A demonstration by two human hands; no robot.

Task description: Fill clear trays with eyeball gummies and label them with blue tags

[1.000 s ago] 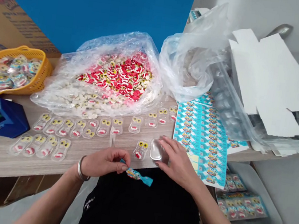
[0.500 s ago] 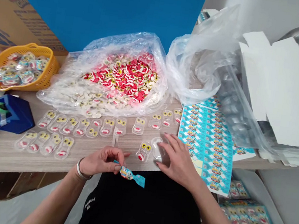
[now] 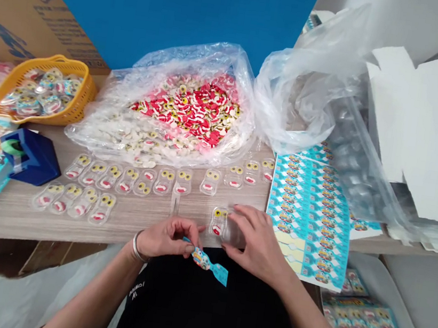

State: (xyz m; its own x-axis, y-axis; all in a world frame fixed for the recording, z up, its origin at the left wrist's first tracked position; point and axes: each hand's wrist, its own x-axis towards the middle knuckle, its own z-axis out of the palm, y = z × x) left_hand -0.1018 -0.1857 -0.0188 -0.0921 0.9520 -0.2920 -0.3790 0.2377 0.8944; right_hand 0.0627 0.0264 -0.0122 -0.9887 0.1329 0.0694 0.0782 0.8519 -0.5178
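My left hand pinches one end of a blue printed sticker between thumb and fingers; its free end hangs toward my black clothing. My right hand has thumb and fingers around a clear plastic shell, mostly hidden under the fingers. That shell is right at the edge of a clear blister tray holding two yellow gummy eyes and red-and-white gummy lips. Whether the shell overlaps the tray I cannot tell. Further filled blister trays lie in rows on the table.
Behind the rows lies an open plastic bag of loose gummies. At left are a yellow basket of packed pieces and a blue tape dispenser. Sticker sheets, a clear bag and white cardboard are at right.
My right hand has slid the clear shell left, up against the filled tray. My left hand still pinches the sticker, slightly further right. The camera view has shifted a little.
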